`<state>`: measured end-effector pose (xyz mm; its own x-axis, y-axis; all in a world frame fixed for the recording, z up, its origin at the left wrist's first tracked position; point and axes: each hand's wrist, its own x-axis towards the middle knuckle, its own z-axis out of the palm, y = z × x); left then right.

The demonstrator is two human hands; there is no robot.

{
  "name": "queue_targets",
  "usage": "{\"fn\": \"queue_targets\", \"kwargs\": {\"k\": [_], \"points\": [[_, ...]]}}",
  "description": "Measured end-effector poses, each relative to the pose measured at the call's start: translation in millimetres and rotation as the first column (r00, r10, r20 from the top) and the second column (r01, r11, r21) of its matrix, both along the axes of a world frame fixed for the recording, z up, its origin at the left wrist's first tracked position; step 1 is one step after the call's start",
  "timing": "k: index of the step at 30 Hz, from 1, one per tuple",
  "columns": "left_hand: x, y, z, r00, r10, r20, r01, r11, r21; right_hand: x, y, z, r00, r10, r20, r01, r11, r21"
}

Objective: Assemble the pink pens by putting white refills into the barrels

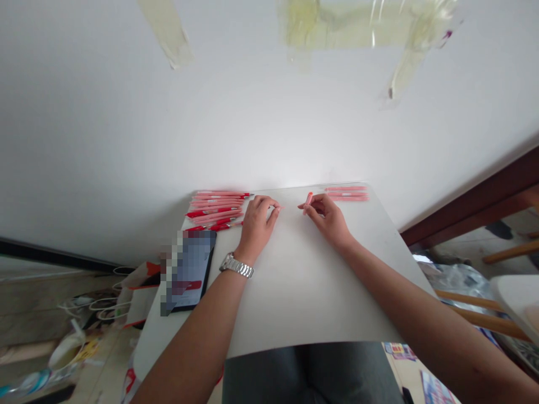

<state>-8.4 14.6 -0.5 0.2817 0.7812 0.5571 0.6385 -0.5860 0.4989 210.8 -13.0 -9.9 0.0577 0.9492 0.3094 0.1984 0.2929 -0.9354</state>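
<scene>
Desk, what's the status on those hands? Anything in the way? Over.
Left hand pinching small pink piece. Right hand gripping pink tube. Screen device left of both hands, not between them.

head camera; above table; faces forward and down; near

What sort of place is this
Probably a room in a home, going by the small white table against a white wall with yellowed tape, and the plastic bottle lower left.
</scene>
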Motion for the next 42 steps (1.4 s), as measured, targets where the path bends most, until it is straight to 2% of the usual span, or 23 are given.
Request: {"fn": "queue_targets", "kwargs": {"k": [9, 19, 42], "points": [[-0.6, 1.4, -4.2, 0.985, 0.029, 0.170, -0.026, 0.999, -0.018, 0.6, -1.0, 0.7, 1.000, 0.006, 0.002, -0.006, 1.000, 0.002], [-0.2, 1.1, -2.8, 0.978, -0.009, 0.210, 0.018, 0.999, -0.040, 1.0, -1.2, 0.7, 1.000, 0.008, 0.014, -0.008, 1.000, 0.006], [2.3, -1.9, 2.7, 0.971, -0.004, 0.238, 0.016, 0.999, -0.047, 1.4, -0.9, -0.7, 0.999, 0.000, 0.053, -0.001, 1.000, 0.012]]}}
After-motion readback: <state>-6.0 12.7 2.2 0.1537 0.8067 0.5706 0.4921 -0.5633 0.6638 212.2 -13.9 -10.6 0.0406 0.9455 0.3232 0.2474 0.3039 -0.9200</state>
